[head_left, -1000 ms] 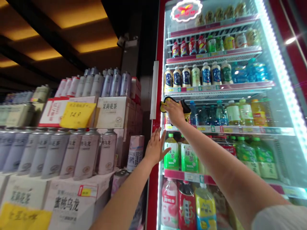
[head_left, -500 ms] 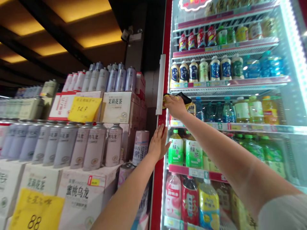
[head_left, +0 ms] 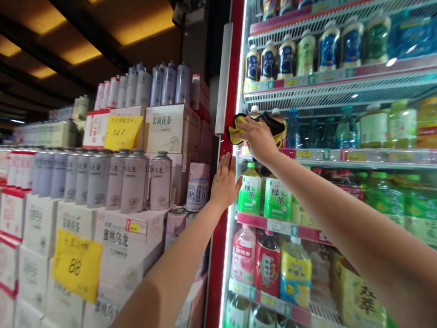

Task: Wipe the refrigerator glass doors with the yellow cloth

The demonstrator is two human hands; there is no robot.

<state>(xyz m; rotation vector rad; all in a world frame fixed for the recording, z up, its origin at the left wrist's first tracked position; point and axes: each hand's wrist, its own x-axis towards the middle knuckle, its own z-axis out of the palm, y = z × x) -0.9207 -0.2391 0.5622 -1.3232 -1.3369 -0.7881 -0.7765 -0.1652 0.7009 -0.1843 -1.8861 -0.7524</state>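
My right hand [head_left: 257, 136] presses a black-and-yellow cloth [head_left: 275, 126] against the glass door of a lit drinks cooler, close to the lower end of the white door handle [head_left: 224, 79]. The fingers lie bent over the cloth, and some of its folds stick out behind the knuckles. Lower and to the left, my left hand [head_left: 223, 184] rests with fingers stretched on the red door frame [head_left: 218, 255]. Nothing is held in it. Behind the glass, green tea bottles [head_left: 249, 189] stand nearest to both hands.
Stacked drink cartons [head_left: 119, 241] topped with tall cans [head_left: 133, 182] stand left of the cooler. Yellow price signs [head_left: 77, 264] hang on them. A large can [head_left: 198, 187] stands close beside my left forearm. Several cooler shelves [head_left: 324, 75] hold bottles.
The view has tilted downward, so shelves and cartons appear higher. My right hand and the cloth have slid slightly down relative to the handle. My left hand stays on the frame.
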